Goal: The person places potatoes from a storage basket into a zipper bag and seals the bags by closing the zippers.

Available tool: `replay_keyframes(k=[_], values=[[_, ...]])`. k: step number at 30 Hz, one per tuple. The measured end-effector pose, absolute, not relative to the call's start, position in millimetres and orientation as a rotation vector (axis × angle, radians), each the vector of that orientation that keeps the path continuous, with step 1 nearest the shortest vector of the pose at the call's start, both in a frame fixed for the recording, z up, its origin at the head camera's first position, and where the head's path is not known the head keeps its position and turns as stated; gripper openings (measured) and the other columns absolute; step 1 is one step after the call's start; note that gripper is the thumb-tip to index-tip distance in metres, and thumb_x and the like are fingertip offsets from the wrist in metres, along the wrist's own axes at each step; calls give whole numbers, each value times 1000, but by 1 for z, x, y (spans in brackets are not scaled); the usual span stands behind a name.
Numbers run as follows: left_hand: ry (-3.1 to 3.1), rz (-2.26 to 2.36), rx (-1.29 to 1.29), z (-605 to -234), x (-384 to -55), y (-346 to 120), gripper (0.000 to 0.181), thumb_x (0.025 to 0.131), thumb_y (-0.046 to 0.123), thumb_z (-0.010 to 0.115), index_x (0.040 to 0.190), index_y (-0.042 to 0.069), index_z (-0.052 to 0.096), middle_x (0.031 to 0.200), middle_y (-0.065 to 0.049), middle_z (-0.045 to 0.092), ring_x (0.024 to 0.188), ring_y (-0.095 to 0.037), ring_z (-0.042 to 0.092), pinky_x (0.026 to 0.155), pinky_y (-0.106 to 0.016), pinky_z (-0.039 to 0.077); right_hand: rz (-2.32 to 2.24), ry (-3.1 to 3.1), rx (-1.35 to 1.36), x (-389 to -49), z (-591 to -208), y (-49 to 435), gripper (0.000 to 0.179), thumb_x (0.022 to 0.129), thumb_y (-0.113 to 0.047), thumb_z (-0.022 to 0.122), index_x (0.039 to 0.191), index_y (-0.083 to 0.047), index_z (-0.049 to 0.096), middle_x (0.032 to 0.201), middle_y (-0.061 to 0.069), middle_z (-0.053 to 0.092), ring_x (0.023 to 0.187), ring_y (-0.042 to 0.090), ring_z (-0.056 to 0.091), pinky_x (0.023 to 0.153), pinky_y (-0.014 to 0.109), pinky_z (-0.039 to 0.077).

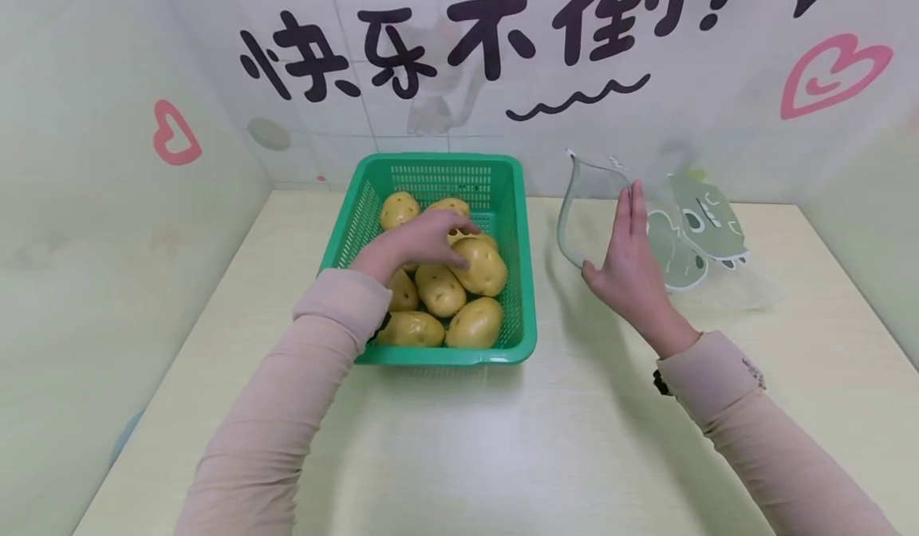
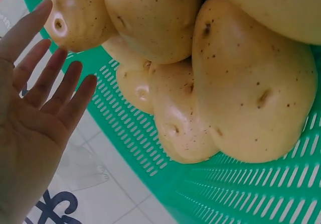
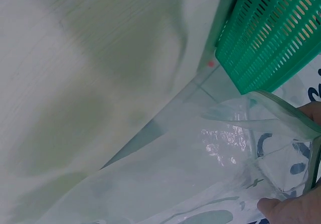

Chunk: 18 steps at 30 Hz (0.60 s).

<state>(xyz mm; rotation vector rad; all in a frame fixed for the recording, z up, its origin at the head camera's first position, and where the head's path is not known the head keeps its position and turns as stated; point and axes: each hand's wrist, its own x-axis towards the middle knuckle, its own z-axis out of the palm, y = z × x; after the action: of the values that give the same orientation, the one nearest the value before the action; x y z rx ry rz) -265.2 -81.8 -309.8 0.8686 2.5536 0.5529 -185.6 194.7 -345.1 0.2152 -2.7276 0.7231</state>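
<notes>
Nearest, two pale sleeves point(image 1: 262, 432) reach over the counter point(image 1: 459, 448). Ahead stands a green basket point(image 1: 445, 356) with a heap of potatoes point(image 1: 440, 290) inside, its high slatted walls presumably keeping the round things from rolling. The left hand point(image 1: 427, 239) is over the heap beside a large potato point(image 1: 484, 267), thumb and fingers loosely spread, grasping nothing; whether the fingertips touch it, I cannot tell. Right of the basket, the right hand point(image 1: 633, 273) spans the mouth of a clear bag point(image 1: 707, 237), fingers straight and thumb well apart at the rim, seemingly so that the opening gapes towards the basket. The bag's printed body extends rightwards behind that hand. Farthest back, the wall point(image 1: 546, 147) bears black characters point(image 1: 491, 57).
</notes>
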Motion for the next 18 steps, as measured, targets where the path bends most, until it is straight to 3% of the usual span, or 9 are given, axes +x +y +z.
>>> replay_keyframes(k=[7, 18], values=[[2473, 649, 737, -316, -267, -82, 60, 86, 18, 70, 141, 8, 46, 143, -11, 47, 131, -28, 46, 108, -41, 41, 738, -2728, 209, -186, -344, 195, 98, 78, -3, 65, 149, 10, 0, 159, 22, -9, 139, 47, 26, 79, 54, 51], [2446, 714, 709, -324, -268, -84, 67, 84, 17, 73, 143, 8, 42, 146, -11, 43, 136, -27, 39, 114, -43, 34, 761, -2741, 200, -186, -343, 196, 98, 78, -3, 65, 149, 9, -2, 160, 21, -10, 141, 46, 21, 84, 55, 49]])
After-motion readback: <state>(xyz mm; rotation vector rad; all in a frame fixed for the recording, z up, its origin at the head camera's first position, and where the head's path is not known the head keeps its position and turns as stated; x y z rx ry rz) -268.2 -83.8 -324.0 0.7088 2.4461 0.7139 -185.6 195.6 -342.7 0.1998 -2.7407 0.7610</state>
